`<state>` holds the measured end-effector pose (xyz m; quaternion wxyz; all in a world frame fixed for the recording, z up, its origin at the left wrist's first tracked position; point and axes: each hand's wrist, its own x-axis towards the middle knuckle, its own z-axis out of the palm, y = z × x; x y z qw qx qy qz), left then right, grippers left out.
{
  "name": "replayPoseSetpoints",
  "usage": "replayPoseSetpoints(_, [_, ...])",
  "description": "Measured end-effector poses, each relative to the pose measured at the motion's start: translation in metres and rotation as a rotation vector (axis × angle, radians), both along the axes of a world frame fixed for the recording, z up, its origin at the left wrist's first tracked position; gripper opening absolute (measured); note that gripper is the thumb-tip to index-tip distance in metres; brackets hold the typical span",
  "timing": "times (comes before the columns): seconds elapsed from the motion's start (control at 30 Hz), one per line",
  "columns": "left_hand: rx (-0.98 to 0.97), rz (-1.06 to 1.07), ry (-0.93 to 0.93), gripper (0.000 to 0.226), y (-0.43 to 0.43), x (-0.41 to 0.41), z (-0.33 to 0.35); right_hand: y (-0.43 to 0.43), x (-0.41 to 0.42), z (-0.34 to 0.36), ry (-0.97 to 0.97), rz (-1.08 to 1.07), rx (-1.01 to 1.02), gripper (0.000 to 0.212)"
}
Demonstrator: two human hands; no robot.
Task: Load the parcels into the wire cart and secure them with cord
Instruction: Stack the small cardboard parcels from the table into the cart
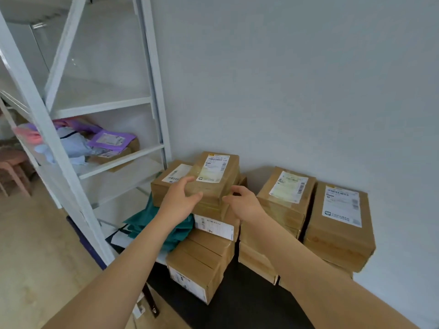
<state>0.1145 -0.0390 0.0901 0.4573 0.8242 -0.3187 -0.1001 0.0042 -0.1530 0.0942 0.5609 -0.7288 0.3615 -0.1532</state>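
left hand (180,198) and right hand (244,203) nearest: fingers were clamped on near corners of small brown labelled cardboard parcel (213,173) topping the stack (206,255). judged: lift straight up, level.

Comes to at least ten brown cardboard parcels (339,233) (no firmer figure, with the lower edges blurring together), four of them with a white shipping label (288,186) facing up and two more with a label on a side face. Adds two bare hands, left hand (179,198) and right hand (244,203), one white shelving rack (102,106), one teal bag (142,222) and one pink stool (14,167). On the rack, shows one labelled purple mailer (109,138) among a heap of soft packets (71,146) too jumbled to number.
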Motion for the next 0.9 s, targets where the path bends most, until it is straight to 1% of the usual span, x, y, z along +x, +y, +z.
replayPoseSetpoints(0.13, [0.022,-0.062,0.042,0.055,-0.015,0.038,0.001,-0.007,0.024,-0.002,0.045,-0.083,0.031,0.058])
replayPoseSetpoints(0.2, [0.037,-0.084,0.07,0.059,-0.023,0.056,0.001,-0.01,0.037,-0.002,0.052,-0.126,0.07,0.054])
replayPoseSetpoints(0.3, [0.051,-0.124,0.13,0.062,-0.035,0.077,-0.003,-0.016,0.054,-0.005,0.071,-0.199,0.109,0.041])
replayPoseSetpoints(0.43, [0.054,-0.144,0.224,0.06,-0.047,0.1,-0.007,-0.02,0.07,-0.009,0.075,-0.261,0.201,0.042])
replayPoseSetpoints(0.53, [0.064,-0.165,0.256,0.061,-0.056,0.109,-0.007,-0.023,0.077,-0.011,0.07,-0.302,0.226,0.043])
replayPoseSetpoints(0.67, [0.067,-0.181,0.287,0.067,-0.063,0.112,-0.009,-0.025,0.081,-0.009,0.057,-0.304,0.242,0.041])
replayPoseSetpoints(0.77, [0.042,-0.174,0.322,0.064,-0.066,0.112,-0.006,-0.024,0.084,-0.006,0.076,-0.281,0.239,0.043])
replayPoseSetpoints(0.9, [-0.014,-0.179,0.38,0.061,-0.065,0.109,0.002,-0.02,0.083,0.002,0.068,-0.283,0.233,0.039])
